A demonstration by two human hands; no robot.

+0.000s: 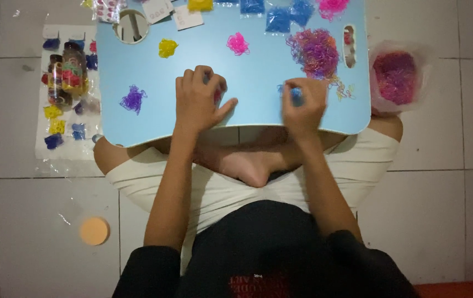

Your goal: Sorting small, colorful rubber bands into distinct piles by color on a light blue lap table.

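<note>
I sit cross-legged on a tiled floor with a light blue lap table (258,77) over my legs. My left hand (199,99) rests on the table near its front edge, fingers curled over something small and dark that I cannot make out. My right hand (302,105) is blurred, its fingers pinched around a small blue piece. Small heaps of tiny elastic bands lie on the table: a purple heap (133,99), a yellow heap (167,48), a pink heap (238,43) and a big mixed purple-orange heap (314,52).
A clear bag of pink-purple bands (395,77) sits on the floor to the right. On the left, a plastic sheet (65,94) holds small coloured packets and a jar. Blue packets (278,19) and cards (186,17) line the table's far edge. An orange disc (94,230) lies lower left.
</note>
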